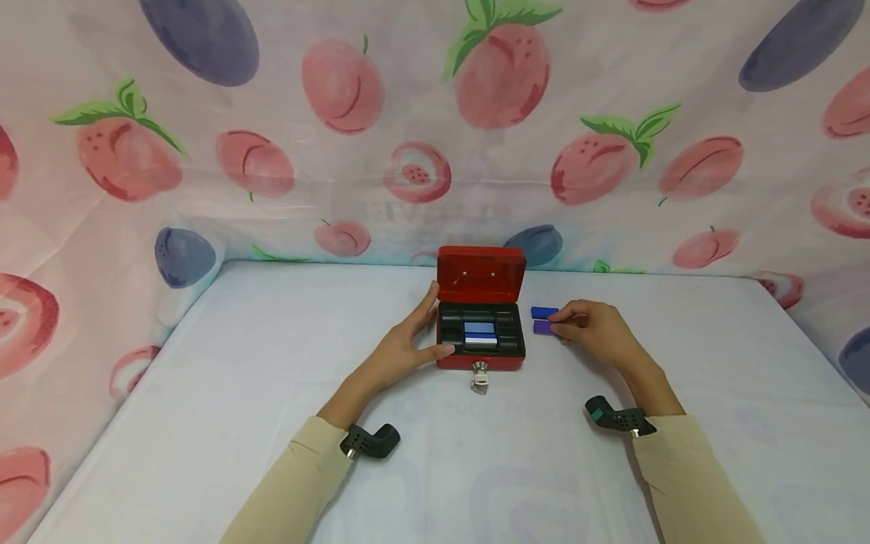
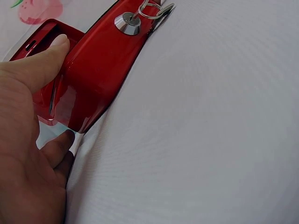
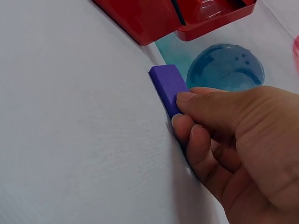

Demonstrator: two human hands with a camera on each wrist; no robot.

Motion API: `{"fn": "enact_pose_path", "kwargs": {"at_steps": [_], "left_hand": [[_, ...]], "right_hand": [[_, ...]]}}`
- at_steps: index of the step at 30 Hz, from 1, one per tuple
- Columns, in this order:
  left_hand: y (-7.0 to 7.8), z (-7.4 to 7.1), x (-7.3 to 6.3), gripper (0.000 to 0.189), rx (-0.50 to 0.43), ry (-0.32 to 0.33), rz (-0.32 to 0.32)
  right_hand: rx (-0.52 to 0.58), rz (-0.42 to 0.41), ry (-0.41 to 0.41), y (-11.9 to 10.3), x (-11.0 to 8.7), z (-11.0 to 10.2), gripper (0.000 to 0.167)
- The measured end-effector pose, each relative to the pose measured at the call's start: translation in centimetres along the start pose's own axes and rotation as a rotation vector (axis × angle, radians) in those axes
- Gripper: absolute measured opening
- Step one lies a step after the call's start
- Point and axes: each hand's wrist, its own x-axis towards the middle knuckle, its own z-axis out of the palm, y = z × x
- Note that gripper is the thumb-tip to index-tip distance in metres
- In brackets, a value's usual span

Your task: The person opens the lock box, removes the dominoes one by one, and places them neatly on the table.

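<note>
purple block [image 3: 166, 83] pinched by right hand [image 3: 257, 140]

White tbl [image 1: 503, 461]. Red box [image 1: 499, 363] w/ lid [image 1: 479, 274] up sits abt mid, toward the far side. Blue block [image 1: 544, 312] lies just right of it. Purple block [image 1: 543, 327], nearer: can't tell if it touches tbl.
</note>
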Motion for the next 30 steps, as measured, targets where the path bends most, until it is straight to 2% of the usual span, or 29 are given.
{"fn": "enact_pose_path", "kwargs": {"at_steps": [30], "left_hand": [[-0.08, 0.34, 0.27, 0.097, 0.005, 0.003, -0.012]], "right_hand": [[-0.060, -0.080, 0.053, 0.56, -0.09, 0.17, 0.014]]}}
